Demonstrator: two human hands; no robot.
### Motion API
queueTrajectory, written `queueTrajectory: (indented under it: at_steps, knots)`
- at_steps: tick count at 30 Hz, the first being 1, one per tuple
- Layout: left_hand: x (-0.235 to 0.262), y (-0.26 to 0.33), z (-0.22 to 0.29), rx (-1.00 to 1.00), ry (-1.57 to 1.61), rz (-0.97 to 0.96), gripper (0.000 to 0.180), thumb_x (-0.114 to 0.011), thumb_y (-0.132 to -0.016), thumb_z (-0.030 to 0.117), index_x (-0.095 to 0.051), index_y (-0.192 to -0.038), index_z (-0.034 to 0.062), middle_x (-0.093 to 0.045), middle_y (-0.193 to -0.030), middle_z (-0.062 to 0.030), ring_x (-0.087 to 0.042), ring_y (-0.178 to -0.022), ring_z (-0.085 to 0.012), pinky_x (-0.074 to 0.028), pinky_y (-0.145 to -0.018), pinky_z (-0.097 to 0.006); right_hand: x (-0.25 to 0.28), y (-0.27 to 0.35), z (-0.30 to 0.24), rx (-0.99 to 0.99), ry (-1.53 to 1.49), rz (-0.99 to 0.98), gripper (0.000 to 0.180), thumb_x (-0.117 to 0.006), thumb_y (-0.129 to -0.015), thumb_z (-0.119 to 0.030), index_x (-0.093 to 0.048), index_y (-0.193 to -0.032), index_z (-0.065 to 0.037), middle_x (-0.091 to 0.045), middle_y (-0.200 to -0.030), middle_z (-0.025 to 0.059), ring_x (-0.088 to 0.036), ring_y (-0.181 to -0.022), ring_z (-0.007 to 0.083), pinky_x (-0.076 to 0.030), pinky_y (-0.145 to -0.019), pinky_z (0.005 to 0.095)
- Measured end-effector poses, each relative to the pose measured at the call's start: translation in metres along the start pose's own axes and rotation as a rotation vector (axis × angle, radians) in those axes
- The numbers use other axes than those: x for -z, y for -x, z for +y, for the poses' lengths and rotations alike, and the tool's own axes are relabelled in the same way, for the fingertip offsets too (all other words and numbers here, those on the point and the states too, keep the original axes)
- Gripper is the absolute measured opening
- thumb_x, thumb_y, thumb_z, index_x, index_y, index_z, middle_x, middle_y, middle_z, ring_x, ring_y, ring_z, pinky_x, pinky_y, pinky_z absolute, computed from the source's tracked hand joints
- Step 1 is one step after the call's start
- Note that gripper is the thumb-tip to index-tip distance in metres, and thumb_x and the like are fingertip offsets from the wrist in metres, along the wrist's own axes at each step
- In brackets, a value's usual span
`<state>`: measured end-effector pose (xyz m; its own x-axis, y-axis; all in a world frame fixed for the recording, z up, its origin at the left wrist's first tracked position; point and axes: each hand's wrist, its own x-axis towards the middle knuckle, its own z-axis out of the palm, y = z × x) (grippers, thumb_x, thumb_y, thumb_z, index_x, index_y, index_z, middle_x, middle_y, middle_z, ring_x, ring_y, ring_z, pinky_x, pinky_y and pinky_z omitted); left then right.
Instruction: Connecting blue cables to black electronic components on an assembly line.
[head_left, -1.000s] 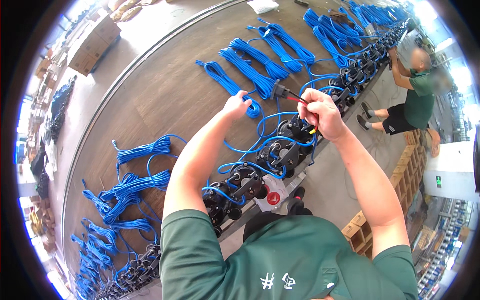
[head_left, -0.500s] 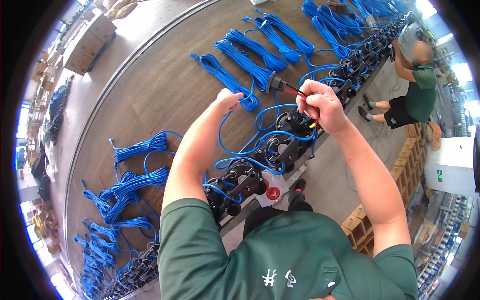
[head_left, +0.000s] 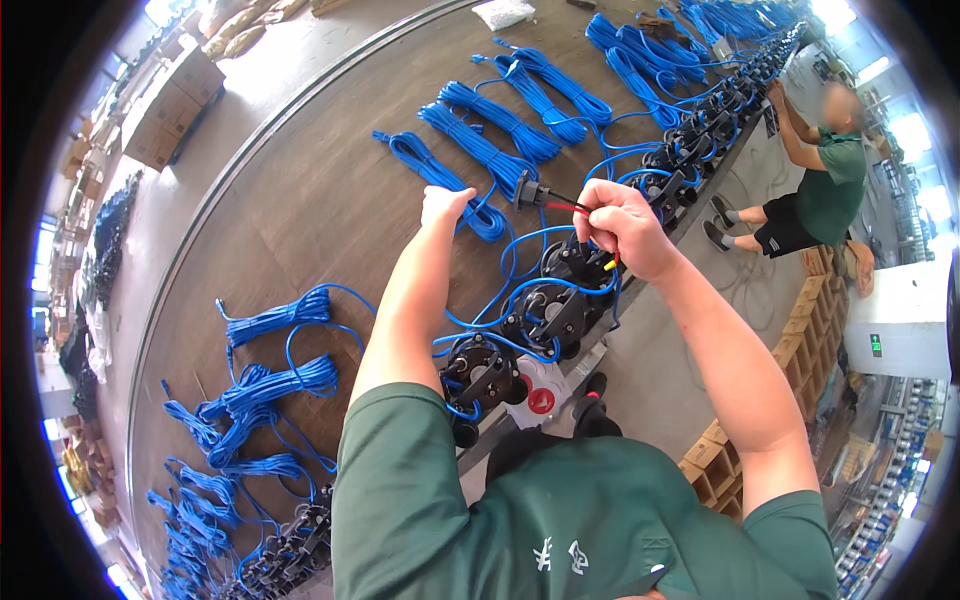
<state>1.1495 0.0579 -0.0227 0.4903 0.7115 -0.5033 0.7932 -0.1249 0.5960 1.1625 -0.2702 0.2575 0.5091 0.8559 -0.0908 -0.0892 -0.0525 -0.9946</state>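
My right hand (head_left: 632,228) is closed, pinching thin red and black wires (head_left: 568,206). At their left end a black plug connector (head_left: 528,191) hangs in the air; a yellow-tipped end (head_left: 611,265) sticks out below the fist. To the left, my left hand (head_left: 446,206) lies against a coil of blue cable (head_left: 415,155), its fingers curled and one fingertip pointing right. Its underside is hidden, so what it grips cannot be made out. Below the wires stand black round units (head_left: 553,308) with blue cable looped over them.
More blue cable coils (head_left: 485,142) lie across the brown table (head_left: 270,225). Black units line its near edge. A white sheet with a red circle (head_left: 540,399) sits by that edge. Another person (head_left: 835,170) stands at right, near wooden compartment boxes (head_left: 800,340). Stacked cartons (head_left: 175,110) are beyond the table.
The whole view has shifted slightly. The connector and my right hand sit a little lower and further left in the picture, wires still pinched. My left hand stays by the same coil.
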Motion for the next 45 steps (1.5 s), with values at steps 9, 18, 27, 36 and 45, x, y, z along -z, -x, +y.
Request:
queueTrajectory:
  at_steps: [9, 18, 27, 36, 45]
  knots:
    - [0.047, -0.020, -0.019, 0.153, 0.180, 0.153, 0.030, -0.082, -0.062, 0.018, -0.074, -0.085, 0.0000, -0.073, -0.090, -0.0155, -0.072, -0.081, -0.0252, -0.059, -0.070, -0.042, 0.010, 0.002, 0.008, -0.017, 0.014, 0.009, 0.007, -0.051, -0.089, -0.007, -0.058, -0.089, -0.005, -0.067, -0.081, 0.0059, -0.044, -0.056, 0.0026, -0.036, -0.052, 0.0199]
    - [0.093, 0.071, -0.030, -0.429, 1.081, 0.110, 0.044, -0.080, -0.074, -0.006, -0.057, -0.109, 0.0065, -0.067, -0.098, -0.0057, -0.066, -0.084, -0.0198, -0.055, -0.077, -0.036, 0.014, -0.002, 0.013, 0.004, -0.034, -0.006, 0.009, -0.050, -0.089, -0.007, -0.059, -0.088, -0.005, -0.066, -0.078, 0.0055, -0.044, -0.053, 0.0038, -0.033, -0.048, 0.0209]
    - [0.137, 0.286, -0.024, -0.583, 0.821, -0.083, 0.048, -0.081, -0.086, 0.018, -0.054, -0.124, 0.0097, -0.063, -0.107, -0.0011, -0.059, -0.101, -0.0135, -0.050, -0.089, -0.037, 0.018, -0.004, 0.011, 0.038, -0.109, -0.082, 0.010, -0.052, -0.089, -0.007, -0.060, -0.091, -0.002, -0.065, -0.075, 0.0071, -0.041, -0.049, 0.0039, -0.029, -0.044, 0.0221]
    - [0.141, 0.344, 0.007, -0.449, 0.806, -0.071, 0.032, -0.068, -0.098, 0.025, -0.061, -0.123, 0.0056, -0.063, -0.096, -0.0047, -0.062, -0.081, -0.0166, -0.052, -0.083, -0.033, 0.013, -0.003, 0.005, 0.003, 0.025, -0.164, 0.030, -0.059, -0.089, -0.003, -0.066, -0.116, 0.005, -0.076, -0.093, 0.0138, -0.053, -0.057, 0.0064, -0.041, -0.050, 0.0210]
    - [0.092, 0.342, 0.033, -0.540, 0.374, 0.172, 0.065, -0.038, -0.108, 0.059, -0.068, -0.113, 0.0019, -0.069, -0.092, -0.0130, -0.065, -0.086, -0.0277, -0.049, -0.084, -0.042, 0.009, 0.003, 0.003, 0.132, 0.152, -0.266, 0.016, -0.071, -0.096, -0.018, -0.072, -0.104, -0.004, -0.077, -0.093, 0.0067, -0.063, -0.076, 0.0049, -0.044, -0.065, 0.0210]
